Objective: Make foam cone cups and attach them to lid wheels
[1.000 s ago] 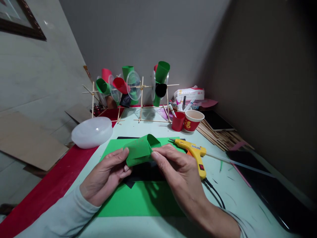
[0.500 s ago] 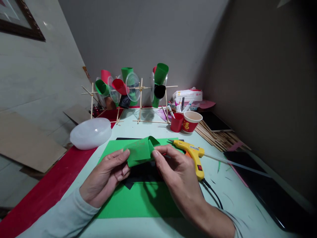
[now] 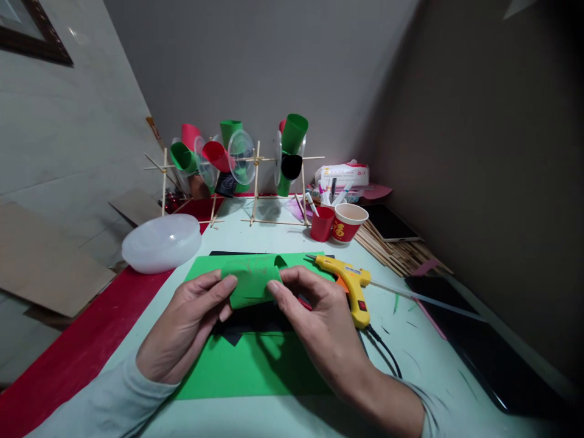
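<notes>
A rolled piece of green paper (image 3: 250,281), curled into a tube with faint marks on its side, is held between both hands. My left hand (image 3: 191,310) grips its left end, thumb on the near face and fingers beneath. At the right end, my right hand (image 3: 314,310) pinches the rim between thumb and fingers. Below the tube lies a flat green sheet (image 3: 255,371) with black paper (image 3: 235,337) on top of it. A yellow hot glue gun (image 3: 349,280) rests just beyond my right hand, a clear glue stick sticking out of its back.
Stick frames (image 3: 256,182) bearing red, green and black paper cups and clear discs stand at the back. A white plastic bowl (image 3: 162,243) sits at left. Right lie a red paper cup (image 3: 350,224), a small red cup (image 3: 322,225), wooden sticks (image 3: 387,249) and a black tablet-like slab (image 3: 493,347).
The green tube has turned so its right opening faces me less and more of its side shows. My right fingers have shifted slightly left along its rim. The view has moved a little.
</notes>
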The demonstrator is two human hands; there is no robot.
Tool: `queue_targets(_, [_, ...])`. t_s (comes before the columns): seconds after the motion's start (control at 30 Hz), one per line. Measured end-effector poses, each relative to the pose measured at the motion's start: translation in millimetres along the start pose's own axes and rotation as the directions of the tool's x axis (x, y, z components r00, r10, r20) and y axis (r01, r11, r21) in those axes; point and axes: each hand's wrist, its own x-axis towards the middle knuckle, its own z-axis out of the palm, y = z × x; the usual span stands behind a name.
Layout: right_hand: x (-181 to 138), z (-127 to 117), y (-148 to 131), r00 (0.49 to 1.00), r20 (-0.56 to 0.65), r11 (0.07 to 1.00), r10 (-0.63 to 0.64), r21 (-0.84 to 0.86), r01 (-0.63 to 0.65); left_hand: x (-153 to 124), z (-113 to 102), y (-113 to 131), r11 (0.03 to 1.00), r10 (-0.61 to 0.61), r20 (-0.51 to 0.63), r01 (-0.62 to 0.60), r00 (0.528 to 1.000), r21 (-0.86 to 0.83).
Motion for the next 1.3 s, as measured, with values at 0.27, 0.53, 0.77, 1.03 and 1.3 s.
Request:
queue_targets(0.27, [-2.0,2.8,0.6,0.999,-0.034,0.999,-0.037,0.027,0.038,-4.8,5.6,0.7,0.990,-0.084,0.052,0.090,0.995,-0.110])
queue_targets(0.53, [-6.1,7.5,1.7,0.993,-0.050,0.994,-0.104,0.014,0.105,-7.6,7.5,1.8,0.975,-0.193,0.023,0.194,0.981,-0.108])
queue_targets(0.77, [11.5,-15.0,-12.3,0.981,0.069,0.971,-0.181,-0.145,0.190,3.0,1.1,3.3,0.986,-0.152,0.042,0.154,0.988,-0.064])
queue_targets(1.03, [10.1,-107.6,-8.9,0.998,-0.059,0.642,0.009,-0.765,-0.051,10.8,-9.6,14.3,0.995,-0.014,-0.043,0.009,0.999,-0.099])
queue_targets(1.3, [-9.9,-109.3,23.9,0.982,-0.024,0.517,0.188,-0.847,-0.120,4.4,-6.6,18.3,0.991,0.012,-0.046,-0.018,0.999,-0.132])
